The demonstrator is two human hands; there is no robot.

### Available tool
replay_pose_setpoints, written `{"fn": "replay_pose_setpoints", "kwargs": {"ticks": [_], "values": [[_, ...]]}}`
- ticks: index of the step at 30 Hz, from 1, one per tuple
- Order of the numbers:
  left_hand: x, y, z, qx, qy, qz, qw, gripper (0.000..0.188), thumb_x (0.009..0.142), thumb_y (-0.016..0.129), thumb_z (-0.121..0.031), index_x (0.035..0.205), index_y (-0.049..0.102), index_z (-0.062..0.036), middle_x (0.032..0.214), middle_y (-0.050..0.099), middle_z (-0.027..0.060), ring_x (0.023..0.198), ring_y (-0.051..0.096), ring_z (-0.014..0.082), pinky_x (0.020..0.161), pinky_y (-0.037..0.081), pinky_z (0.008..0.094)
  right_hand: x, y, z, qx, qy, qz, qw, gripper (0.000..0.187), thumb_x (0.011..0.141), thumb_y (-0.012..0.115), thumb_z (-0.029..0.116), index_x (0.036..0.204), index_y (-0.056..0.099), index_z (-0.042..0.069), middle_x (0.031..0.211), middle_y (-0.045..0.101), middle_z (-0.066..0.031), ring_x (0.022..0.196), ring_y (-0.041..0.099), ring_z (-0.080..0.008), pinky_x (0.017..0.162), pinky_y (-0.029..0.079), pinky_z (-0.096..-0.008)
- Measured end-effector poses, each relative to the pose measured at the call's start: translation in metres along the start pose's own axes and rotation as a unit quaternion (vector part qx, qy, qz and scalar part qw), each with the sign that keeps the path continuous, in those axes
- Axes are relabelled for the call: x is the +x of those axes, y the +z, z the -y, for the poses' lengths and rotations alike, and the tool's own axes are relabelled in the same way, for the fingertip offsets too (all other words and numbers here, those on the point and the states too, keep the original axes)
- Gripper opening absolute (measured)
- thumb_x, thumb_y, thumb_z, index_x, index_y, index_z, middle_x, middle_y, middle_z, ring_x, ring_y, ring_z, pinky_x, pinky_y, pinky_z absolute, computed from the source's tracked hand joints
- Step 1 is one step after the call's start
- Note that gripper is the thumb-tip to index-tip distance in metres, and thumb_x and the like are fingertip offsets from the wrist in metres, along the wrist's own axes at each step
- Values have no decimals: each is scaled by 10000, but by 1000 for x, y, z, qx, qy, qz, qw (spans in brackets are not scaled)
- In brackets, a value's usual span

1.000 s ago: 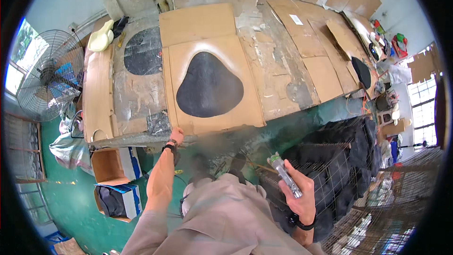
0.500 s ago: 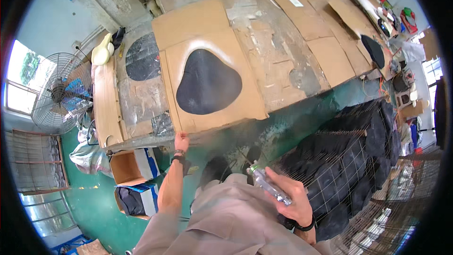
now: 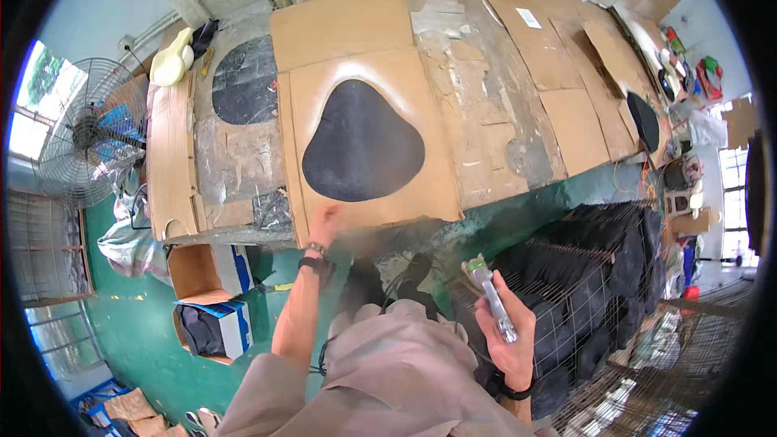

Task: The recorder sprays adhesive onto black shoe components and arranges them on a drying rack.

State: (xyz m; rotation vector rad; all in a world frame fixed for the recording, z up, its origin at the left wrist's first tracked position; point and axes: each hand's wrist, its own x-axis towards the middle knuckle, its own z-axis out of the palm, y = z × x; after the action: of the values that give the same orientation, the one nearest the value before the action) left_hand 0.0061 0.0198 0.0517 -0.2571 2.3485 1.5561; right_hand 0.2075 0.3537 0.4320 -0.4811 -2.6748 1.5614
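A black rounded-triangle pad (image 3: 364,142) lies flat on a cardboard sheet (image 3: 439,186), its narrow end pointing away from me and a whitish haze around that end. My left hand (image 3: 325,225) reaches to the sheet's near edge, just below the pad; its fingers are smeared by motion, so their grip does not show. On the right, held off the table in front of my body, my right hand (image 3: 511,332) is closed around a silver spray gun (image 3: 494,301) with a green ring near its top.
A wire rack (image 3: 579,291) of black pads stands close on my right. Opened cardboard boxes (image 3: 198,271) sit on the floor to the left, near a large fan (image 3: 89,133). Another black pad (image 3: 643,121) and a cream saddle-shaped piece (image 3: 170,61) lie on the table.
My left hand has moved from the sheet's near-left corner slightly right and farther over the sheet. My right hand has shifted right with the spray gun, which now points more upright.
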Motion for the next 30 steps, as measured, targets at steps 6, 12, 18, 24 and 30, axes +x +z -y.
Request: {"fn": "replay_pose_setpoints", "kwargs": {"ticks": [6, 12, 18, 24, 30], "values": [[-39, 19, -161, -94, 98, 542, 830, 551, 968, 725, -198, 1476, 567, -52, 1398, 664, 99, 1302, 605, 202, 1118, 478, 393, 71, 52, 20, -11, -5, 0, 1000, 589, 934, 721, 11, 1483, 527, -73, 1094, 727, -192, 963, 748, -248, 839, 583, -360], [-89, 63, -239, -246, 118, 609, 745, 616, 941, 697, -97, 1513, 476, -45, 1494, 569, 97, 1404, 502, 205, 1146, 453, 411, 168, 108, 43, -85, -141, 44, 985, 588, 958, 730, 122, 1471, 527, -81, 1085, 693, -241, 930, 706, -390, 806, 556, -422], [-85, 61, -221, -433, 58, 471, 766, 508, 962, 627, -3, 1447, 488, -63, 1371, 595, 40, 1247, 538, 133, 1008, 475, 333, 209, 141, 52, -152, -140, 94, 974, 609, 962, 747, 244, 1451, 560, -67, 1116, 675, -244, 977, 660, -431, 839, 524, -478], [-66, 58, -218, -420, -28, 439, 794, 439, 1001, 703, -118, 1379, 493, -44, 1235, 649, 57, 1101, 633, 162, 907, 538, 350, 207, 139, 18, -200, -139, 112, 963, 676, 975, 723, 381, 1412, 565, -111, 1302, 641, -341, 1223, 618, -484, 1024, 512, -475], [-25, 104, -245, -433, -16, 384, 816, 262, 994, 724, -135, 1166, 542, -59, 971, 649, 53, 831, 687, 170, 733, 598, 326, 160, 84, -46, -166, 5, -29, 986, 551, 974, 755, 221, 1409, 593, -75, 1240, 709, -209, 992, 716, -193, 785, 577, -337]]}}
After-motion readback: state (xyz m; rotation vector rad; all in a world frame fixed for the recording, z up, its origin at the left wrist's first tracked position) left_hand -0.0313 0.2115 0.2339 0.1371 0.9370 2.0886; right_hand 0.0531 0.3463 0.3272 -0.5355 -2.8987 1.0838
